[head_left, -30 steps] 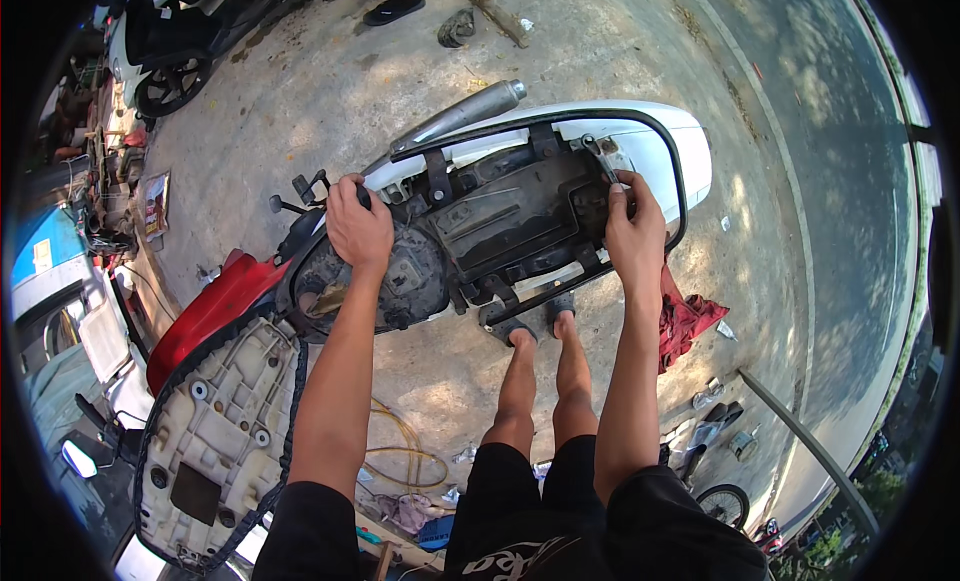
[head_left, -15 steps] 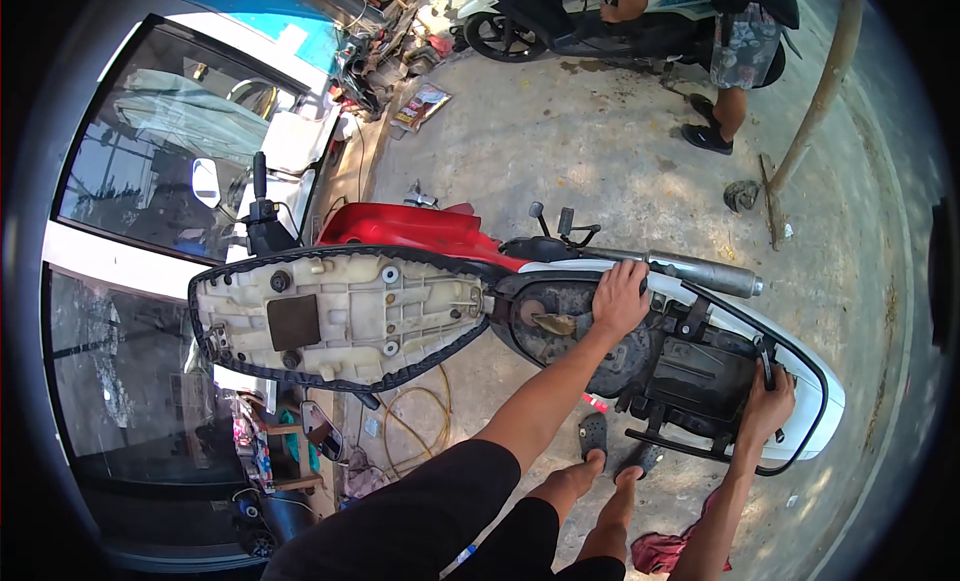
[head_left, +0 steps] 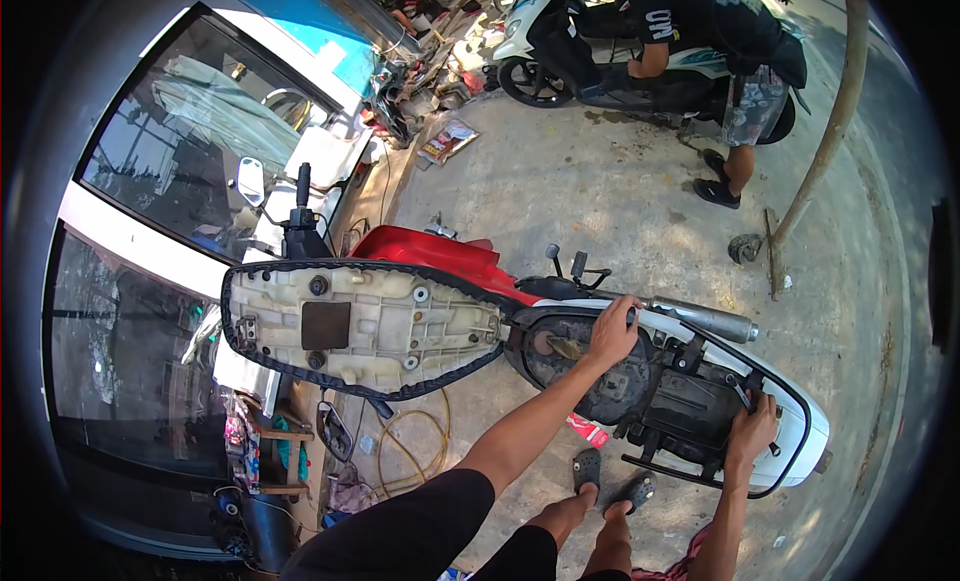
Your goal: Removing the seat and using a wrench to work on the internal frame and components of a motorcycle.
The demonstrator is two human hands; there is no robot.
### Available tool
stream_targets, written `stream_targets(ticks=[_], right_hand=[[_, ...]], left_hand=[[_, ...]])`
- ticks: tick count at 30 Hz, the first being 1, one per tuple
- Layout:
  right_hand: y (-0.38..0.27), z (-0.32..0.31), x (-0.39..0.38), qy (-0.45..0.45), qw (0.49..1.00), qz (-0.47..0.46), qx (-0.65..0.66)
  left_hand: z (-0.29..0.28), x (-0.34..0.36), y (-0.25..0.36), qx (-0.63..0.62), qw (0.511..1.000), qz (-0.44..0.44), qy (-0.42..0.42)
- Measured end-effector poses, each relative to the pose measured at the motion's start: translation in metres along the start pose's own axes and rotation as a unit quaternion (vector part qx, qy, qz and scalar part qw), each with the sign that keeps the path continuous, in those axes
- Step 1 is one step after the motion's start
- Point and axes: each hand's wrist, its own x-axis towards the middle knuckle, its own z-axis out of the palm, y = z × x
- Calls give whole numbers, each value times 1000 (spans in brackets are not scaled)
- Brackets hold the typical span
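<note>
A red and white motorcycle lies across the view, its seat flipped open, pale underside up. My left hand is closed around a small dark object at the far edge of the underseat opening; I cannot make out what it is. My right hand grips a metal wrench at a bolt at the rear of the underseat tray, inside the black tubular rail. A silver exhaust runs along the far side.
A person bends over another scooter beyond me, beside a leaning pole. A glass-fronted structure and piled parts line the left. A coiled yellow hose lies on the concrete ground below.
My head has turned leftward, bringing the open seat, glass front and other person further into view. Both hands remain on the motorcycle, the right one still on the wrench.
</note>
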Motion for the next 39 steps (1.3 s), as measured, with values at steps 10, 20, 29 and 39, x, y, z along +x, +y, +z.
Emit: stream_targets(ticks=[10, 20, 29, 39], right_hand=[[-8, -15, 10, -28, 998, -48, 12], [23, -68, -16, -295, 955, -34, 13], [26, -123, -8, -556, 828, 56, 47], [38, -116, 114, -557, 801, -205, -79]], left_hand=[[-38, -256, 0, -63, 953, -275, 115], [-102, -512, -54, -118, 655, -746, -13], [-135, -442, -19, -271, 740, -599, 140], [21, -475, 79, -340, 613, -664, 260]])
